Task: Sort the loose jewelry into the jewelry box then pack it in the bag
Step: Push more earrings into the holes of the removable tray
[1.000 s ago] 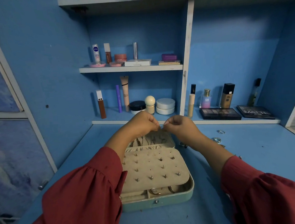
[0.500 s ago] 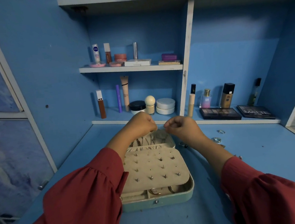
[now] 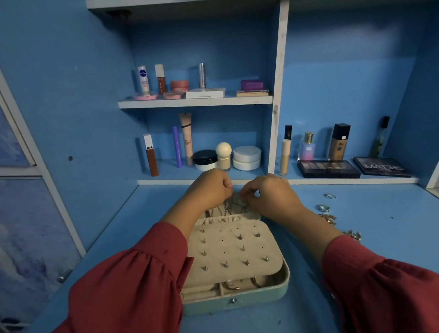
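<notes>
Blue table [image 3: 378, 232] set under a blue shelf unit [image 3: 280, 81]. Cosmetics stand in rows on the shelves: tubes, jars, bottles, two dark palettes [image 3: 328, 168] lying flat at the right.

Jewelry box [image 3: 251, 296], pale green shell with cream lining, sits open on the table, centre, front clasp toward the person. A cream stud panel [image 3: 234, 252] lies over most of the tray, small studs seated in several of its holes. At the front edge, below the panel, open compartments show a few hoop-shaped pieces. At the far end, past a gathered pocket, thin chains hang in the lid section.

Both arms in dark red sleeves [image 3: 124, 302] reach over the box. Left hand [image 3: 210, 189] and right hand [image 3: 271, 196] close together above the far end of the box, near the chains. Fingers on both hands curled in, tips drawn toward each other as for a pinch; what they hold, if anything, is too small to make out.

Loose jewelry on the table right of the box: two rings [image 3: 325, 202], a gold-toned tangle [image 3: 329, 219] just beside the right forearm, a silver cluster [image 3: 354, 235] near the right sleeve.
</notes>
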Available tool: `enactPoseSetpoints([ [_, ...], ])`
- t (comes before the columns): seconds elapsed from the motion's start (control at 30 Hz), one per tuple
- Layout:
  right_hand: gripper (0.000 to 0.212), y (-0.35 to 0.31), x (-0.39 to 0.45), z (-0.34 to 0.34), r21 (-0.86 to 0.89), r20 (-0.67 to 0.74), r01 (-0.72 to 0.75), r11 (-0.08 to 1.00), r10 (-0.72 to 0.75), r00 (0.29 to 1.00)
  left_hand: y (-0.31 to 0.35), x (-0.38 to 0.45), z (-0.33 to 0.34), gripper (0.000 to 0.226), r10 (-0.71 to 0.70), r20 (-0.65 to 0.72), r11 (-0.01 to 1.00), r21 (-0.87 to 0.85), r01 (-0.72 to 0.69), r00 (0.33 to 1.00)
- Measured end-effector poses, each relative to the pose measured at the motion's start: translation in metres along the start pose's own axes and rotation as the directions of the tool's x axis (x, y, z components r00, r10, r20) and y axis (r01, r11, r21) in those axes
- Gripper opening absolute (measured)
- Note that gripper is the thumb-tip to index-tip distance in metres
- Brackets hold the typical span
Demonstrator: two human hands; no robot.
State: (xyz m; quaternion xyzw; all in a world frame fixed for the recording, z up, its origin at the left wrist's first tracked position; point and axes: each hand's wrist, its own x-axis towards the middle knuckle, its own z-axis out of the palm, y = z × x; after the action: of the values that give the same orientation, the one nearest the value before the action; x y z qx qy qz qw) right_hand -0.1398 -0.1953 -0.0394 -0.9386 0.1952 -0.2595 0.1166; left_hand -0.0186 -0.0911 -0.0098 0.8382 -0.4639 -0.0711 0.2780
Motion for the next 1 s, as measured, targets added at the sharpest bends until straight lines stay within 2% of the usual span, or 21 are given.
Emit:
enactPoseSetpoints([
  [0.13,0.026,-0.0015,0.0031,0.001,-0.131,0.059,0.086,0.988,-0.078,0.995,0.0015,0.0,-0.0004,0.014,-0.011,-0.007,0.999,0.04,0.011,1.0],
  [0.33,0.026,-0.0019,0.0061,-0.0002,-0.169,0.14,0.141,0.975,-0.118,0.983,0.0033,-0.0005,-0.0007,0.01,-0.008,0.018,0.998,0.065,0.006,1.0],
  [0.5,0.025,-0.0023,0.0061,0.0005,-0.199,0.111,0.121,0.973,-0.1,0.989,0.0031,-0.0011,-0.001,0.009,-0.007,0.014,0.996,0.088,0.005,1.0],
  [0.67,0.021,-0.0014,0.0043,-0.0016,-0.122,0.056,0.098,0.988,-0.091,0.994,0.0032,0.0001,-0.001,0.007,-0.018,0.001,0.996,0.083,0.017,1.0],
  [1.0,0.025,-0.0008,0.0034,-0.0003,-0.155,0.115,0.051,0.987,-0.034,0.993,0.0033,0.0,-0.0001,0.008,-0.03,0.009,0.998,0.061,0.029,1.0],
])
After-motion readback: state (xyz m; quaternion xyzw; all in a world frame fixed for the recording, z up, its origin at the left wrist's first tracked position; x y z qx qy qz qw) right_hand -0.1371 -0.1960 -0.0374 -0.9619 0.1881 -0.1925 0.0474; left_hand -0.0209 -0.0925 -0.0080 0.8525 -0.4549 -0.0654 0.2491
